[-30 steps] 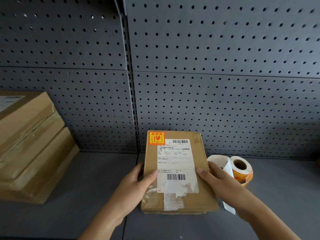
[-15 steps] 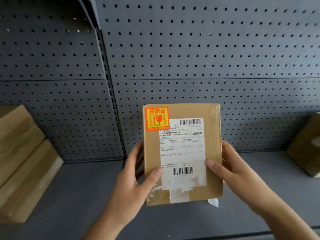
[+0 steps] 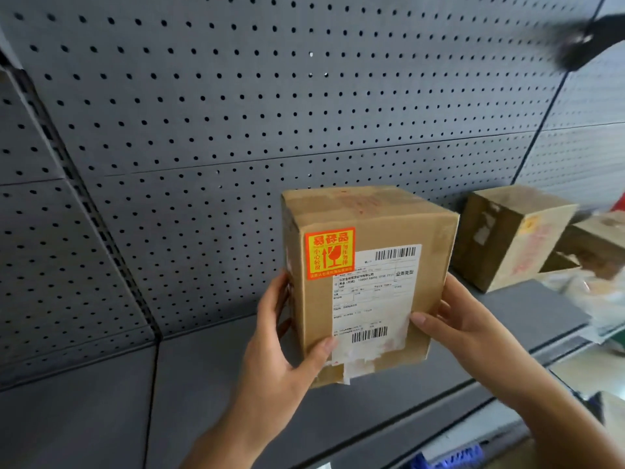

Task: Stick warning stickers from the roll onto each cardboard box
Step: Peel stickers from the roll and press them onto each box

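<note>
A person holds a cardboard box point(image 3: 368, 282) in both hands above a grey metal shelf point(image 3: 203, 384), in front of the shelf's perforated back panel point(image 3: 236, 113). The left hand point(image 3: 280, 350) grips the box's lower left corner, with the thumb pressed on the front face and the fingers wrapped around the side. The right hand point(image 3: 463, 323) holds the lower right edge, its thumb lying across the front beside the white shipping label point(image 3: 375, 299) and its fingers curled behind.

The box is tipped slightly, so that its taped top and its front face both show. An orange-red warning sticker point(image 3: 329, 253), printed with a broken-glass symbol and an arrow, sits in the upper left corner of the front face, and its right edge overlaps the shipping label.

Toward the shelf's back right corner a second cardboard box point(image 3: 507, 235) stands against the back panel, with a third box point(image 3: 595, 245) just beside it at the right end. Both carry torn tape and red printing. Something pale and blurred lies in front of them near the shelf's right edge; what it is cannot be told.
</note>
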A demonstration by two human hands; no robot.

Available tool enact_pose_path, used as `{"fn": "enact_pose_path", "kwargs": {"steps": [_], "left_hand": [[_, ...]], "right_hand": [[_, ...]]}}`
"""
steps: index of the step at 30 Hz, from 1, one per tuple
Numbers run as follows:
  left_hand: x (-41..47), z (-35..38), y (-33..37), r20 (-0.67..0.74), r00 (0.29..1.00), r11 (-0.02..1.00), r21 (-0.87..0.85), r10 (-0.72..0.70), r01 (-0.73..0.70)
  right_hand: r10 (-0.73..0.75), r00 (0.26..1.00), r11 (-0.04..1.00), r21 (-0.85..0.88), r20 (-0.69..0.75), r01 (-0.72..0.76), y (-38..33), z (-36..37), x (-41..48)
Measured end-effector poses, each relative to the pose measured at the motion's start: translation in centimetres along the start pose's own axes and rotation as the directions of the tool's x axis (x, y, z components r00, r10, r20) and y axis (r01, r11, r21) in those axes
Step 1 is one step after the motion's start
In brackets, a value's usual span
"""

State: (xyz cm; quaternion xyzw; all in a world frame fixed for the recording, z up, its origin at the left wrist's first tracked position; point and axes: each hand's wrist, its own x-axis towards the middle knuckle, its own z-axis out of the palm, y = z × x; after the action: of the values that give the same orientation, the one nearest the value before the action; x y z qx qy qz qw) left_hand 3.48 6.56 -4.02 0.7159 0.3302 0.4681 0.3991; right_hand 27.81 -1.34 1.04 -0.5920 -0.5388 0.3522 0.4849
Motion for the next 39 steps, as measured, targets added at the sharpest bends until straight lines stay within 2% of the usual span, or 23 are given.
{"fn": "enact_pose_path", "kwargs": {"steps": [11, 21, 34, 39], "left_hand": [[2.7, 11.0, -0.6, 0.068, 0.996, 0.998, 0.017, 0.059, -0.06], [6.2, 20.6, -3.1, 0.039, 0.999, 0.994, 0.11, 0.006, -0.011], [10.4, 27.3, -6.4, -0.005, 0.994, 0.969, 0.222, -0.107, 0.105], [11.7, 28.7, -6.9, -0.053, 0.994, 0.96, 0.258, -0.099, 0.109]], "right_hand": [[0.107, 0.982, 0.992, -0.053, -0.157, -0.116, 4.8, -9.2, -0.7], [0.171, 0.96, 0.968, -0.146, -0.221, -0.206, 10.6, -16.1, 3.7], [0.237, 0.914, 0.918, -0.231, -0.33, -0.322, 15.5, -19.1, 9.6], [0.214, 0.882, 0.899, -0.27, -0.419, -0.346, 16.4, -19.3, 11.1]]}}
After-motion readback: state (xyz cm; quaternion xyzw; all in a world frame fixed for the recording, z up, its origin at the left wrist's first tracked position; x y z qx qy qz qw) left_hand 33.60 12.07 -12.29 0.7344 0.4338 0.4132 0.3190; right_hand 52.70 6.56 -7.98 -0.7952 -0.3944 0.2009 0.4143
